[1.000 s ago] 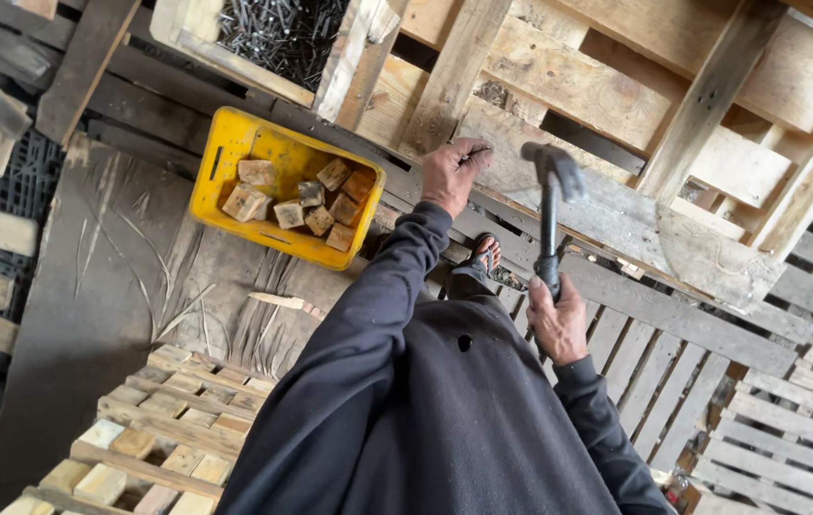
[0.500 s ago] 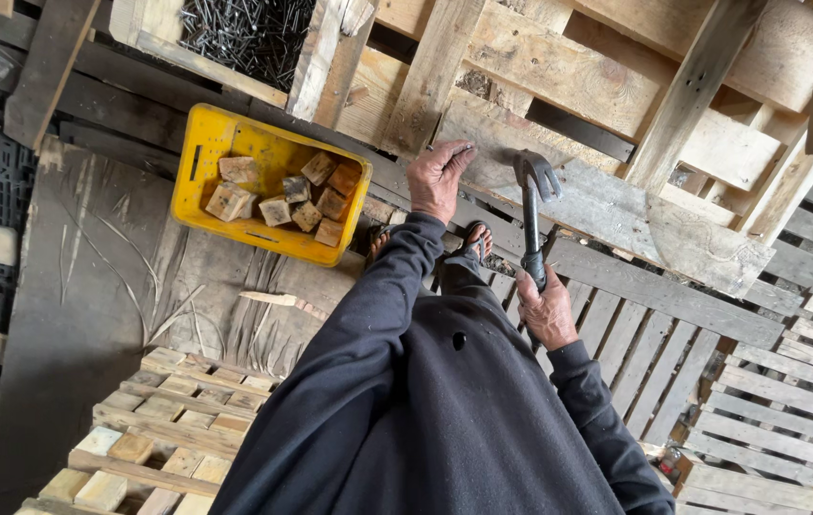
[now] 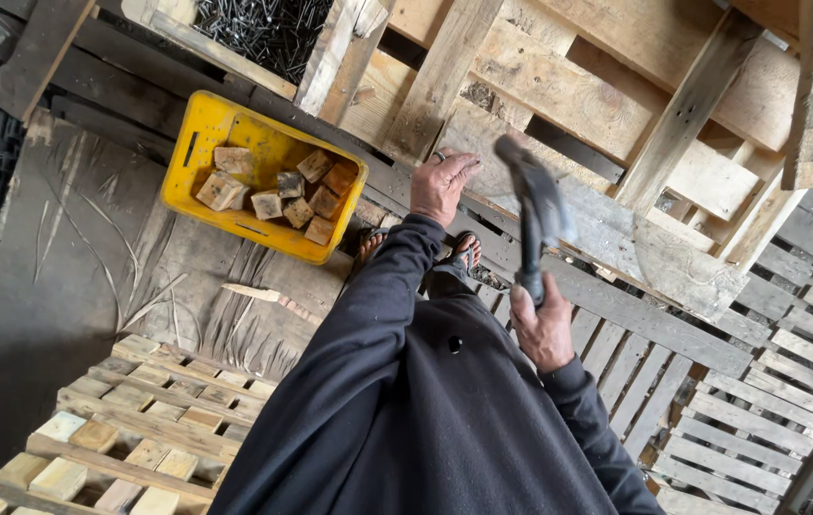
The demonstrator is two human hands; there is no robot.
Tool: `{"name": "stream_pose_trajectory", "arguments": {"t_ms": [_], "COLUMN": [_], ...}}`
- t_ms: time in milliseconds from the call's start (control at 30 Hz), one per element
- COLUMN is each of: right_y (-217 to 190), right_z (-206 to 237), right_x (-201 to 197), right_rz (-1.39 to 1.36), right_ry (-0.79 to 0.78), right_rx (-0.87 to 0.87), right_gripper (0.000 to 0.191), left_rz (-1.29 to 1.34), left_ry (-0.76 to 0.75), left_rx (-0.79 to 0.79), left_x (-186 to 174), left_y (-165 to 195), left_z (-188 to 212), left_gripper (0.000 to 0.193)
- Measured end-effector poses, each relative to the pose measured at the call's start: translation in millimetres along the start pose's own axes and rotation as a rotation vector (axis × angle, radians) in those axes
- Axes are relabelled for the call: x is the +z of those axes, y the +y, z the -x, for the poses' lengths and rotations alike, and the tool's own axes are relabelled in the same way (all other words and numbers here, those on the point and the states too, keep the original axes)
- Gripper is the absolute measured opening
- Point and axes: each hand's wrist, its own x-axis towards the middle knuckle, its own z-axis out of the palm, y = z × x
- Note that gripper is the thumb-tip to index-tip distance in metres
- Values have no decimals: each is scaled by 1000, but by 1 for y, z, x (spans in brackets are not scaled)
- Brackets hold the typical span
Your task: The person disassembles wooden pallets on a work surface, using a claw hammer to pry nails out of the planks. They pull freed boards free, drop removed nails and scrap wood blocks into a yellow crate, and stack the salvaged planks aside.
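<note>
Around the handle of a hammer [image 3: 535, 215] the right hand [image 3: 542, 329] is clenched, fist low on the shaft, the dark head raised and blurred above the knuckles. Just beyond that grip, up and to the left, the left hand [image 3: 440, 181] lies flat with fingers spread on a weathered plank of the wooden pallet [image 3: 616, 238] — grasping nothing, a ring on one finger; whether a nail sits under it cannot be told. Below the left wrist two sandalled feet [image 3: 464, 253] show past the dark sleeve.

Further left of the grip sits a yellow plastic crate [image 3: 187, 191] (rectangular, a slot handle in its near wall), holding loose wooden blocks [image 3: 273, 186]. Beyond it, at the top edge, a wooden box of dark nails [image 3: 263, 24]. Nearer the person, down and left of the hands, rows of pale blocks [image 3: 120, 448] stand on battens. No labels or signs are legible.
</note>
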Motion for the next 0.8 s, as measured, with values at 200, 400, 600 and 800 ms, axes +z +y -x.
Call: {"name": "stream_pose_trajectory", "arguments": {"t_ms": [200,400,600,800], "right_y": [-20,-11,-7,-37], "right_z": [4,2,-18,-29], "right_x": [-17,-30,-27,-89], "right_rz": [-39,-718,36,-751], "right_ry": [-43,9,-83,-19], "right_rx": [120,-612,138,-746], "right_gripper": [46,24,37,40], "left_rz": [-1213,-1079,-1197,-1089], "left_ry": [-180,351,825,922], "left_rx": [660,557,-84,-36], "left_x": [-7,8,37,37], "left_y": [11,38,36,32], "left_z": [-3,-40,-53,-51], "left_gripper": [17,32,21,22]}}
